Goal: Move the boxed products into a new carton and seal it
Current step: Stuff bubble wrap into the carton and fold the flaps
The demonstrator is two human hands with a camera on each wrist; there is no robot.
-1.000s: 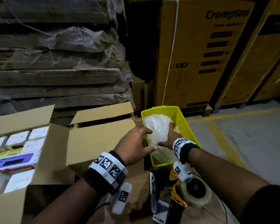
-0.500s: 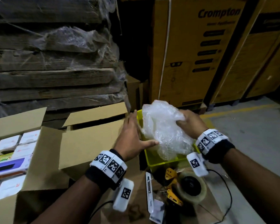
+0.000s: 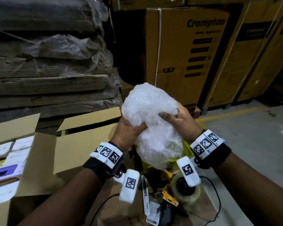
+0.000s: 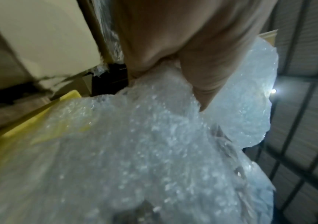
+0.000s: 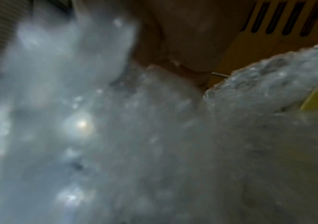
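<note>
Boxed products are sitting packed in the open carton at your far left, white and purple packs side by side, and neither of your hands is touching them. You are holding a crumpled wad of bubble wrap up in front of you instead. Your left hand is gripping its lower left side, thumb pressed into the plastic, and your right hand is curling its fingers into the upper right side. Both wrist views are showing the wrap filling the frame under each palm.

What has changed: 1 second ago the wrap was lying in the yellow bin with both hands pressing on it; half a second ago you were lifting it just clear of the rim; now it is hanging well above the bin, which is mostly hidden behind it. That suggests you are fetching padding for the carton, so the transfer step looks close to done and sealing is probably coming up.

Below your wrists, a tape dispenser and a box cutter are lying on cardboard. Behind, a second carton is standing open, beside wrapped stacks and tall printed boxes.
</note>
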